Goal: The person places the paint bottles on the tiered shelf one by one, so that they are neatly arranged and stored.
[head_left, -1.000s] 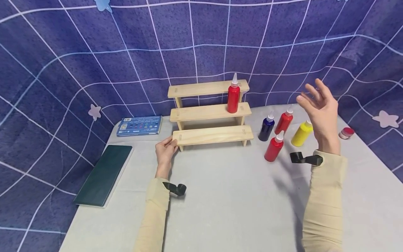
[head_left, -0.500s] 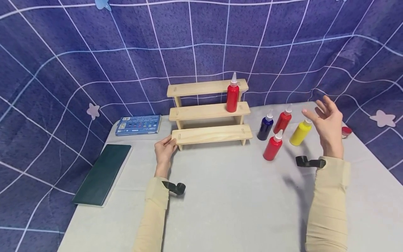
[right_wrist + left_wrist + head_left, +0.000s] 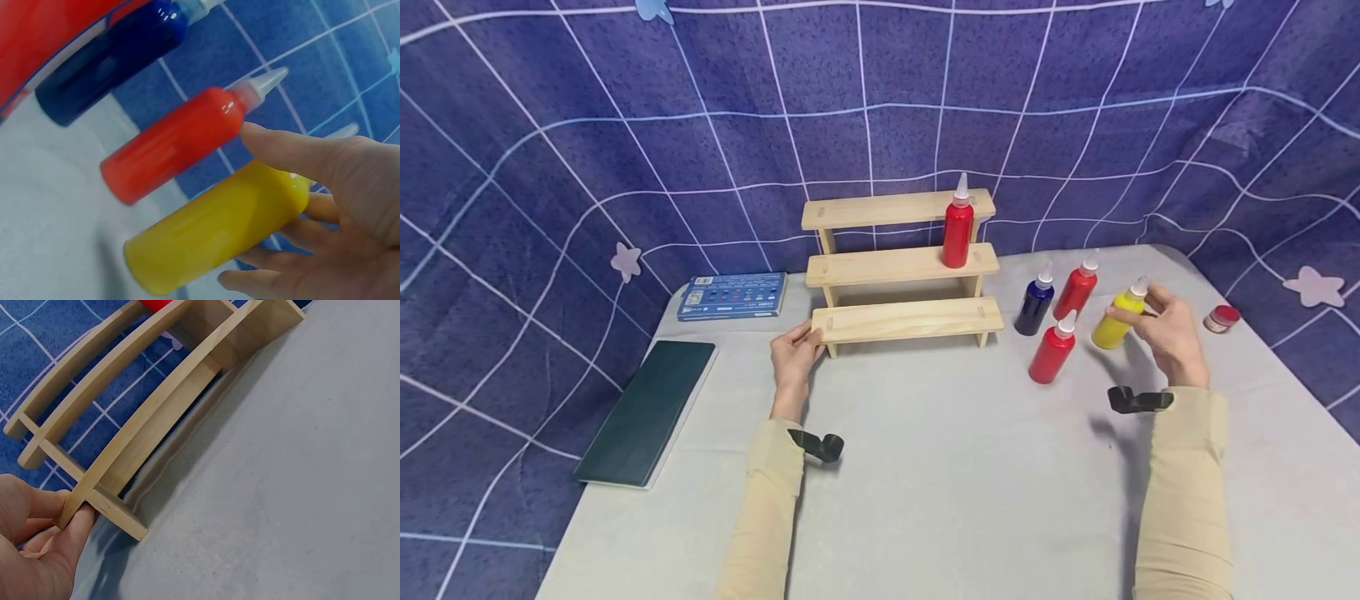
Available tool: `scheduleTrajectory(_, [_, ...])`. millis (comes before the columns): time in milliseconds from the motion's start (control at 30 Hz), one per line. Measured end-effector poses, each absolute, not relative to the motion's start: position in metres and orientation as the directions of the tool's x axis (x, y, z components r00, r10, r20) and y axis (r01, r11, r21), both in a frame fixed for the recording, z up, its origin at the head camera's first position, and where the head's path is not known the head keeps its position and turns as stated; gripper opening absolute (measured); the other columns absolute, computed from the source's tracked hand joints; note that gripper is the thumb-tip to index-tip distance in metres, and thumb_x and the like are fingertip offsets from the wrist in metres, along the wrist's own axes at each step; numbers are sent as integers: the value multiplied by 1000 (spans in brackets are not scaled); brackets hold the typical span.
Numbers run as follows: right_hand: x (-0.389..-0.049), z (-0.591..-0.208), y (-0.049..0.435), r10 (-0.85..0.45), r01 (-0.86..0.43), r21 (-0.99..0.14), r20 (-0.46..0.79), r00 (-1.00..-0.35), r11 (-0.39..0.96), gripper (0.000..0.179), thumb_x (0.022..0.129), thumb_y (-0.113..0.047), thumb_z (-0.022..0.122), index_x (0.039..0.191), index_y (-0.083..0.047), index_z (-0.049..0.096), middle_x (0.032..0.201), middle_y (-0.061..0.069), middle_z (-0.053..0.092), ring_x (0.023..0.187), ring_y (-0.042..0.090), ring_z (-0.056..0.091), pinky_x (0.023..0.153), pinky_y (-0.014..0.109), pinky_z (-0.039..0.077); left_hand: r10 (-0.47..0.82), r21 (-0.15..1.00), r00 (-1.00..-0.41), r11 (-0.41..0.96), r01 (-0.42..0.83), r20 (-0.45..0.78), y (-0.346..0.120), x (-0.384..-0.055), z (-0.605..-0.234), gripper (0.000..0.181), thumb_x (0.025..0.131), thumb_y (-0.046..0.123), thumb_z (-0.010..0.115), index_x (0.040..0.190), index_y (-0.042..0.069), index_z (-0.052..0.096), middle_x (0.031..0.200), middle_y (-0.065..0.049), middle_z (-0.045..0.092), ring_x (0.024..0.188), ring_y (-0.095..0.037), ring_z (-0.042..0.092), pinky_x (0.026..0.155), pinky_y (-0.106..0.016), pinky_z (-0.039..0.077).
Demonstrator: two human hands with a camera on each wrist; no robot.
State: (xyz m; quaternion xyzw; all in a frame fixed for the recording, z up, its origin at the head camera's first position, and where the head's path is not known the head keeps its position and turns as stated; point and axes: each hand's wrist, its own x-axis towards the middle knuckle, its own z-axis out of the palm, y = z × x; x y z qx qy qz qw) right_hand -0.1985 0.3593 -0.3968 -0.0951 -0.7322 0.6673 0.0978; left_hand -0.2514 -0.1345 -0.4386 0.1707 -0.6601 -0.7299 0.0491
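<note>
My left hand (image 3: 793,357) pinches the left end of the lowest step of a three-tier wooden display stand (image 3: 902,267); the left wrist view shows thumb and fingers (image 3: 75,537) on either side of the board end. A red squeeze bottle (image 3: 957,233) stands upright on the middle step, near its right end. My right hand (image 3: 1168,333) is around the upper part of a yellow squeeze bottle (image 3: 212,231), thumb across the front and fingers partly hidden behind it; I cannot tell whether they grip it. The yellow bottle stands on the table.
Left of the yellow bottle stand a front red bottle (image 3: 1052,354), a rear red bottle (image 3: 1077,292) and a dark blue bottle (image 3: 1034,306). A small red-lidded jar (image 3: 1222,318) sits farther right. A blue box (image 3: 732,297) and a dark green book (image 3: 650,414) lie left.
My right hand has come down from the air above the table, right of the bottles, to the yellow bottle's upper part. My left hand and the stand keep their places.
</note>
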Motion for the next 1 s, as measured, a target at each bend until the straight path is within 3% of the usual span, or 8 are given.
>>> scheduleTrajectory(67, [-198,-402,361,239,12,-998,3,-971,61,44,85,2,73,124,-1,52,98,-13,63,83,1,55,70,7,48,-297,980,-937,-125,-155,-186,-135,-251,-439,39,94,-1,60,132,-6,55,130,-26,58,117,-30,60,87,-21,57])
scheduleTrajectory(167, [-199,-408,362,223,35,-998,-21,-975,57,28,85,0,73,106,-7,57,85,-15,63,75,1,54,64,9,50,-296,980,-937,-126,-154,-186,-135,-251,-439,39,94,-1,60,132,-6,55,129,-26,59,117,-30,61,86,-21,57])
scheduleTrajectory(633, [-200,-415,365,256,62,-998,-60,-965,3,21,85,-4,74,91,-22,66,80,-16,65,73,-1,57,64,11,54,-286,978,-940,-143,-151,-186,-135,-250,-439,39,94,0,61,132,-6,56,128,-25,60,115,-29,62,90,-24,57])
scheduleTrajectory(1000, [-194,-374,354,264,69,-997,-75,-961,-31,18,84,-8,77,88,-20,65,76,-12,67,72,-1,64,61,17,60,-290,978,-939,-141,-152,-187,-137,-252,-439,39,93,0,61,132,-5,56,128,-24,61,115,-29,62,87,-22,57])
